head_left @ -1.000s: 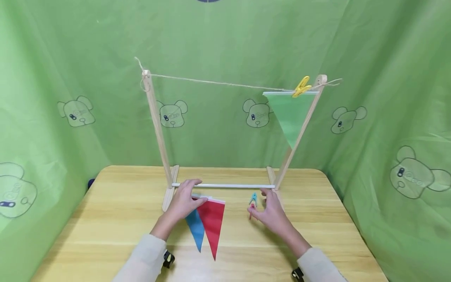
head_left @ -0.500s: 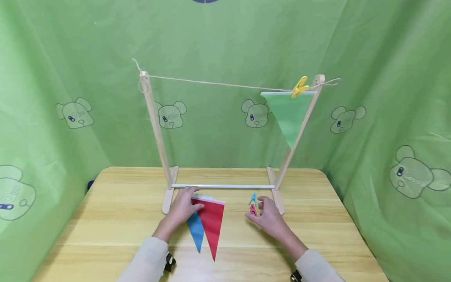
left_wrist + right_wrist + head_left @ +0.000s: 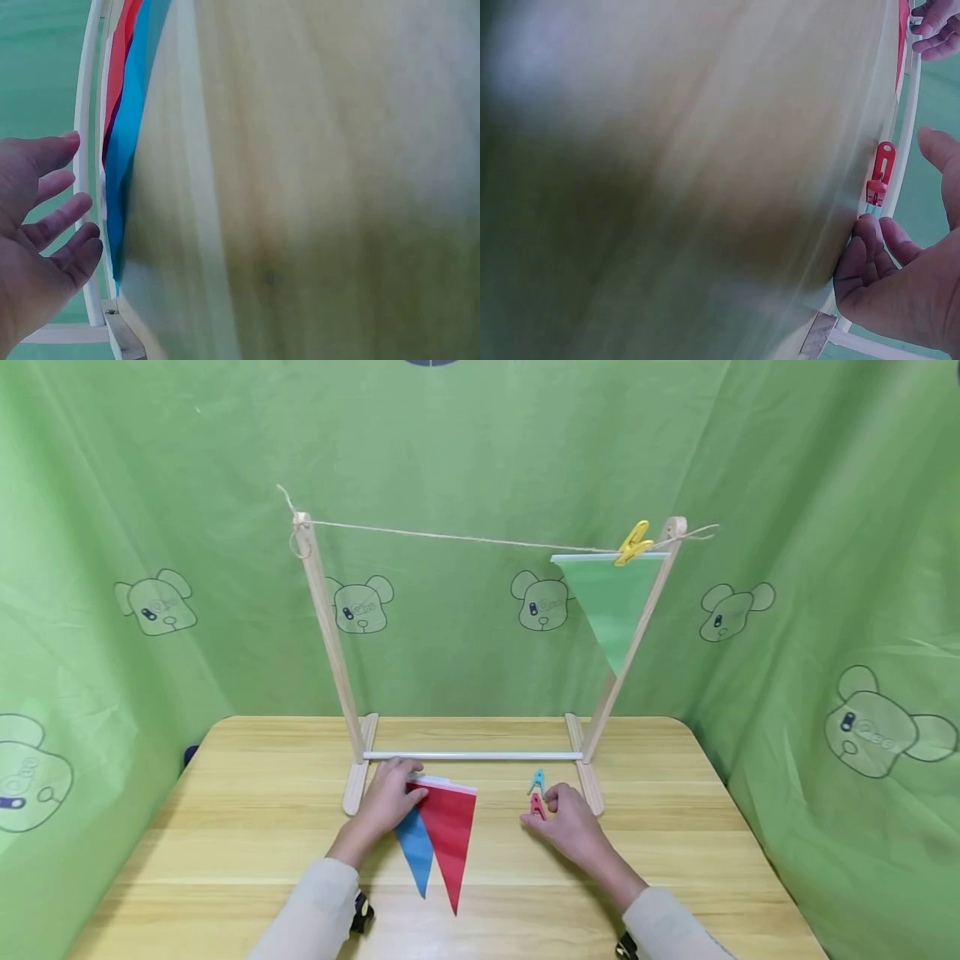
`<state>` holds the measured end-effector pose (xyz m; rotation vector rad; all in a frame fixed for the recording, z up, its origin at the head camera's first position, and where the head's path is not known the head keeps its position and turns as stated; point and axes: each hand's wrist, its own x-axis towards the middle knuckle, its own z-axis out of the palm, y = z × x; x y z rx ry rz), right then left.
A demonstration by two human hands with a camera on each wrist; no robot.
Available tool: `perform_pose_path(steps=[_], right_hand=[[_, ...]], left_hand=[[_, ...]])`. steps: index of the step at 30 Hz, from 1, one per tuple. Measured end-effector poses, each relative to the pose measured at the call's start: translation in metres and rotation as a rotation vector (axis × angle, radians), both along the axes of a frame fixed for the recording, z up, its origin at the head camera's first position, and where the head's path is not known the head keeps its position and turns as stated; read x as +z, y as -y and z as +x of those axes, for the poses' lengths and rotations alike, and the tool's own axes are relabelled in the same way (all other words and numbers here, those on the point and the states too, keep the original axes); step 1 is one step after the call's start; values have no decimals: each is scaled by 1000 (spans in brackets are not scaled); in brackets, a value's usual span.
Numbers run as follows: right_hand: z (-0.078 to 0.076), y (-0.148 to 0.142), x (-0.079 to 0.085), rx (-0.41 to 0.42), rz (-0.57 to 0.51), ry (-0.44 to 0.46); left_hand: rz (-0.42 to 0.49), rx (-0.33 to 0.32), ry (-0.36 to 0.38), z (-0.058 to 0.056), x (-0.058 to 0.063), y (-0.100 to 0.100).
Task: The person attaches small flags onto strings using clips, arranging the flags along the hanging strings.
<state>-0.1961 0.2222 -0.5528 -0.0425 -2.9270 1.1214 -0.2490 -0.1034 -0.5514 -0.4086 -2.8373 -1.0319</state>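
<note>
A red pennant (image 3: 450, 835) overlaps a blue pennant (image 3: 415, 843) on the table. Beside their top left corner is my left hand (image 3: 386, 799); the left wrist view shows its fingers (image 3: 64, 217) loosely bent with nothing between them. My right hand (image 3: 572, 822) rests around a red clothespin (image 3: 537, 807), thumb on one side and fingers on the other. In the right wrist view, the red clothespin (image 3: 881, 172) stands apart from thumb and fingertips. A light blue clothespin (image 3: 537, 782) is just behind it. The green pennant (image 3: 611, 606) hangs from the string by a yellow clothespin (image 3: 633, 543).
A wooden stand straddles the table (image 3: 255, 827), with a left post (image 3: 326, 627), a right post (image 3: 637, 635) and a white crossbar (image 3: 472, 756) low between them. A string (image 3: 450, 536) runs between the post tops. Green cloth (image 3: 465, 452) surrounds the table.
My right fingers have drawn slightly nearer the red clothespin, which now shows between thumb and fingers. My left hand has shifted slightly left, its thumb back from the red pennant. The view has shifted slightly.
</note>
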Motion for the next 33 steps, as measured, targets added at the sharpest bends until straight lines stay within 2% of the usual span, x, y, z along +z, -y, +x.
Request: perform_pose_path(steps=[11, 18, 33], right_hand=[[0, 2, -2, 2, 36, 8], [0, 2, -5, 0, 60, -15], [-2, 5, -3, 16, 165, -33]], left_hand=[[-52, -19, -42, -2, -7, 3], [-98, -6, -60, -3, -11, 3], [-74, -17, -32, -2, -8, 2]])
